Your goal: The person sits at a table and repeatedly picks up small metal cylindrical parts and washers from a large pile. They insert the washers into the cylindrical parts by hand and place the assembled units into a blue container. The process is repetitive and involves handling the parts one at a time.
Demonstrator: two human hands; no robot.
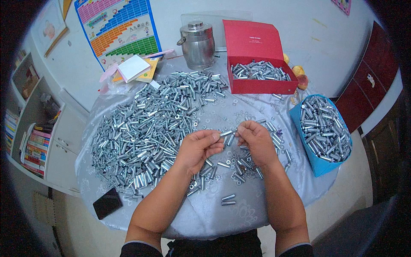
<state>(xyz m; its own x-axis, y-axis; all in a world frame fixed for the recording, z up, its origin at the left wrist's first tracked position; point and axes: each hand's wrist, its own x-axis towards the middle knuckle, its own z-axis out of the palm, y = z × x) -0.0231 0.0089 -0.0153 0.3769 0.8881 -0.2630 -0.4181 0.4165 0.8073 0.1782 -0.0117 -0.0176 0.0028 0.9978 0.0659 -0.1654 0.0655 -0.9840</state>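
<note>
Over the middle of the table, both hands meet at one small shiny metal sleeve (226, 133). My left hand (201, 144) pinches its left end between thumb and fingers. At the other end, the fingertips of my right hand (257, 141) are closed; whether they grip the sleeve or a small part at its tip cannot be made out. A large heap of metal sleeves and bolts (141, 128) spreads to the left of my hands. Beneath and around my right hand lie more loose sleeves and small washers, partly hidden by it. Two sleeves (228, 200) lie nearer to me.
An open red box (261, 88) of metal pieces stands at the back right. A blue bin (319, 165) full of them is at the right edge. Behind the heap are a steel pot (197, 45) and notebooks (133, 68). A black phone (107, 204) lies front left.
</note>
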